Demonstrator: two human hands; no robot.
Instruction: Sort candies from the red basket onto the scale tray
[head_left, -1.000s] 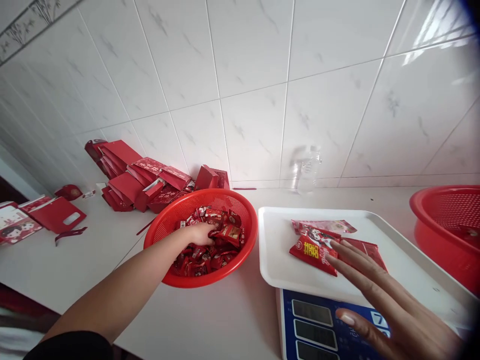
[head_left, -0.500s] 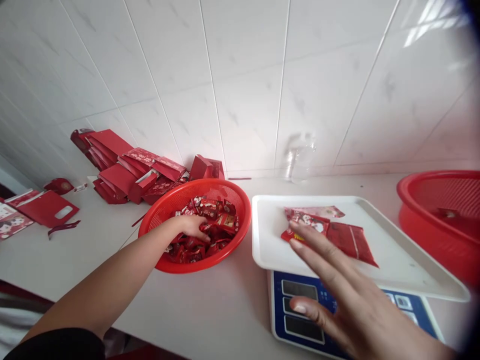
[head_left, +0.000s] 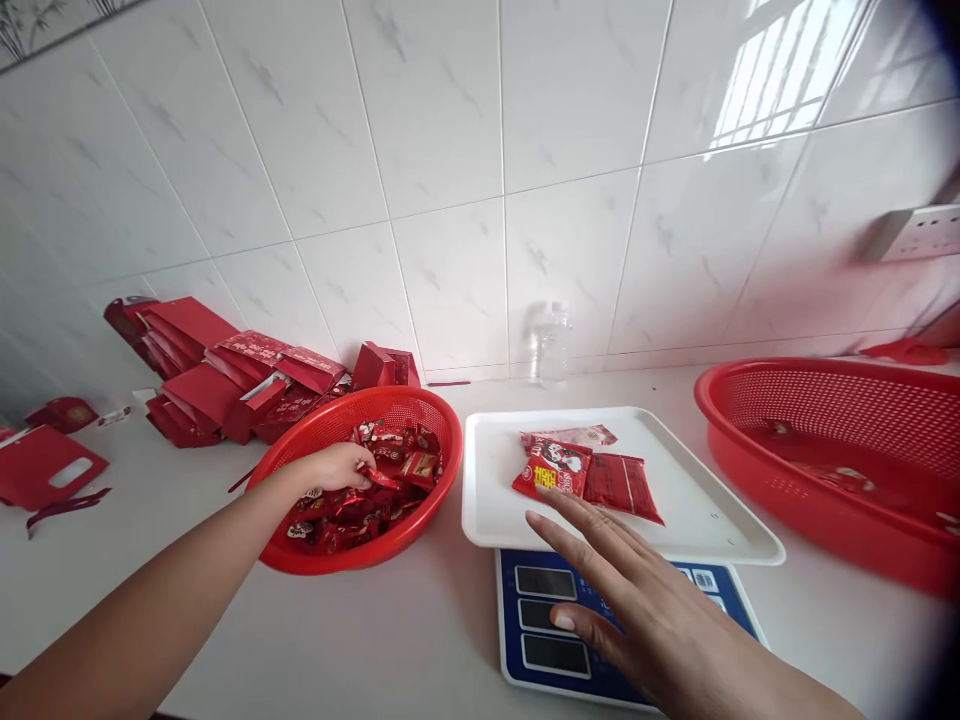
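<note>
My left hand [head_left: 341,466] reaches into a red plastic basket [head_left: 360,562]. Its fingers are closed on the end of a small red wrapped candy [head_left: 382,478], just above a heap of red wrapped candies [head_left: 352,515]. My right hand [head_left: 630,590] is open, fingers stretched out, over the front of a digital scale [head_left: 551,655]. On the scale's white tray [head_left: 697,500] lie a red packet with a cartoon print [head_left: 555,468], a plain red packet [head_left: 619,483] and a pinkish packet [head_left: 592,435]. The right fingertips are close to the printed packet; whether they touch it I cannot tell.
Red gift boxes [head_left: 202,390] are piled against the tiled wall at the left. A clear bottle [head_left: 555,345] stands by the wall behind the scale. A second red basket [head_left: 810,530] with a few packets inside stands at the right.
My left hand has risen slightly among the candies and now pinches one. My right hand stays open over the scale. The view has turned right, showing more of the second basket and a wall socket.
</note>
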